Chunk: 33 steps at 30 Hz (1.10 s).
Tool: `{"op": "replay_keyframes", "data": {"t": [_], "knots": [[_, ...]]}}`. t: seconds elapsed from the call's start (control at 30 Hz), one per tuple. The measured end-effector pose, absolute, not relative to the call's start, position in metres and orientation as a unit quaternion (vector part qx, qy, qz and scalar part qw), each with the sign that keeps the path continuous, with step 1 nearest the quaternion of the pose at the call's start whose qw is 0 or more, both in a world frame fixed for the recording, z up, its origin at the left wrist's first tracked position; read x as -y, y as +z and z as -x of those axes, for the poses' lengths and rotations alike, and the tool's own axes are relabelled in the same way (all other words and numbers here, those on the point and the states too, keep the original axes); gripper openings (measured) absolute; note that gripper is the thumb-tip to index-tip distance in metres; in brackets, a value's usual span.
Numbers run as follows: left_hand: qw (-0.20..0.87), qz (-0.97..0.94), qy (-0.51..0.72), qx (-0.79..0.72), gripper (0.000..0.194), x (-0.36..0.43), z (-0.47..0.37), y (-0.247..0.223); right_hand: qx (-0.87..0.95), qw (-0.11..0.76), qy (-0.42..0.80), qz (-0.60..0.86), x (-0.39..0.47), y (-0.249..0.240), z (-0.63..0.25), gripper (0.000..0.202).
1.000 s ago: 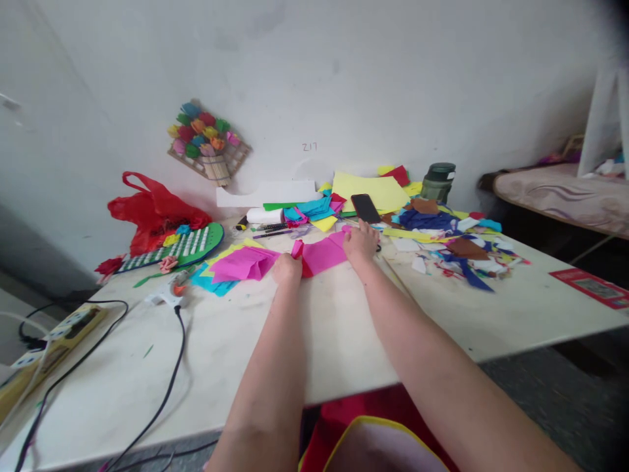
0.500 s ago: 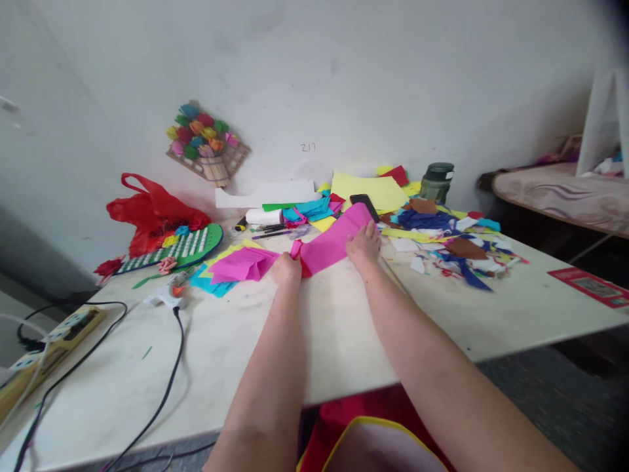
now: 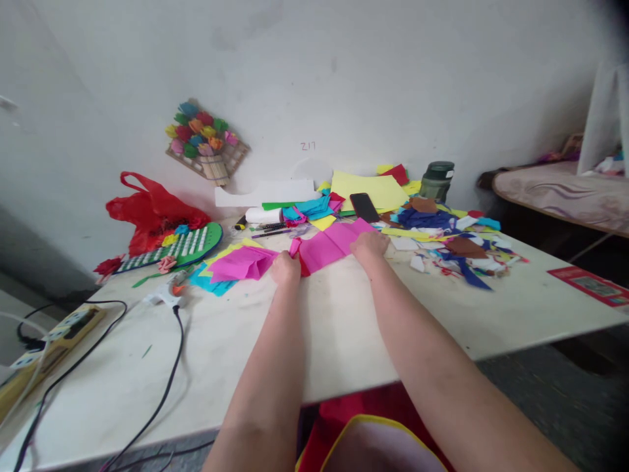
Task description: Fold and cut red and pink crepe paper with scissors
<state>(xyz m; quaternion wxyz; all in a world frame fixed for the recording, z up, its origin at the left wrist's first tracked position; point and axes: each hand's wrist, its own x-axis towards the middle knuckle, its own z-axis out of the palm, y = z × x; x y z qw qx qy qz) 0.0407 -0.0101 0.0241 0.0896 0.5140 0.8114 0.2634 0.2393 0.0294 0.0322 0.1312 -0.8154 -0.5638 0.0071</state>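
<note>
A sheet of pink crepe paper (image 3: 329, 246) stretches across the table between my two hands, with fold lines running over it. My left hand (image 3: 286, 267) is closed at its left end, where a narrow pink strip and a bit of red paper (image 3: 304, 267) stick out beside the thumb. Bent over the right end of the sheet is my right hand (image 3: 371, 248), its fingers closed on the edge. Left of my left hand lies a loose stack of pink paper (image 3: 243, 263) over yellow and blue sheets.
Paper scraps (image 3: 462, 252) heap up at right, near a green bottle (image 3: 437, 181). A phone (image 3: 364, 207) lies behind the sheet. At left are a glue gun (image 3: 170, 292) with its cord, a green woven sole-shaped piece (image 3: 209, 244), a red bag (image 3: 147, 210) and a power strip (image 3: 54, 347).
My right hand has gone from lying flat on the sheet to gripping its right end. The sheet's raised far end has come down, uncovering the phone. My left hand has barely moved.
</note>
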Motion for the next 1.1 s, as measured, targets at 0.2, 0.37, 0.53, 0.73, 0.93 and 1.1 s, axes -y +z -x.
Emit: {"op": "replay_keyframes", "data": {"t": [0.2,0.37,0.53,0.73,0.93,1.1], "knots": [[0.094,-0.510,0.267,-0.812,0.030,0.009,-0.040,0.025,0.585,0.133,0.023,0.800,-0.026,0.032,-0.239,0.039],[0.101,-0.503,0.278,-0.812,0.031,0.010,-0.040,0.026,0.584,0.113,0.056,0.802,-0.022,0.042,-0.239,0.040],[0.106,-0.497,0.280,-0.814,0.031,0.008,-0.039,0.027,0.609,0.081,0.089,0.784,-0.015,0.053,-0.238,0.049],[0.104,-0.504,0.284,-0.809,0.032,0.004,-0.038,0.024,0.638,0.083,0.063,0.763,-0.018,0.048,-0.227,0.043],[0.084,-0.506,0.284,-0.810,0.031,0.003,-0.040,0.018,0.650,0.106,0.061,0.750,-0.018,0.039,-0.217,0.043],[0.080,-0.504,0.277,-0.814,0.031,0.004,-0.041,0.018,0.651,0.127,0.085,0.743,-0.010,0.045,-0.214,0.048]]}}
